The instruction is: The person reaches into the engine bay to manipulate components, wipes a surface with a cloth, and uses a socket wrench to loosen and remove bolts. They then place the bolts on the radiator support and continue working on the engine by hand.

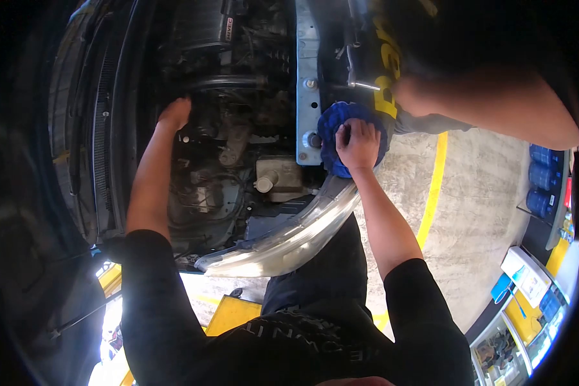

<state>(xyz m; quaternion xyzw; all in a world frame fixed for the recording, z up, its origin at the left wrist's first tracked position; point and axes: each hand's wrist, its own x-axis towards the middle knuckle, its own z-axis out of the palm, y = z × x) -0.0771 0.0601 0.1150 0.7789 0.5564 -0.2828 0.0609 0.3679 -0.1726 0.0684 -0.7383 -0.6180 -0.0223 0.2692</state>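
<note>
Mottled concrete floor (473,167) of a workshop spreads to the right in the head view, crossed by a yellow line (436,186), with blue containers (542,180) on a rack at the far edge and a yellow surface (235,314) low in the view, beside the person's dark clothes. Most of the left and centre is a vehicle's open engine bay (238,138), where a dark cover (202,26) bears a "MIVEC" label and a pale reservoir (286,175) carries a round cap (263,185). Reaching into the far side of the bay, the left hand (177,111) is blurred and half in shadow; its fingers look bent, but whether they close on anything cannot be told. The right hand (358,147) lies on top of a bunched blue cloth (330,135), fingers side by side and curved over it, thumb bent inward; whether they grip or only press cannot be told. That cloth sits at the front corner, against the end of a light-blue metal panel (307,58) and at the upper tip of a long, curved headlight (283,248). Above and to the right, another person's hand (415,96), blurred, is near a thin metal rod (367,86), beside yellow lettering (386,101) on dark cloth.
</note>
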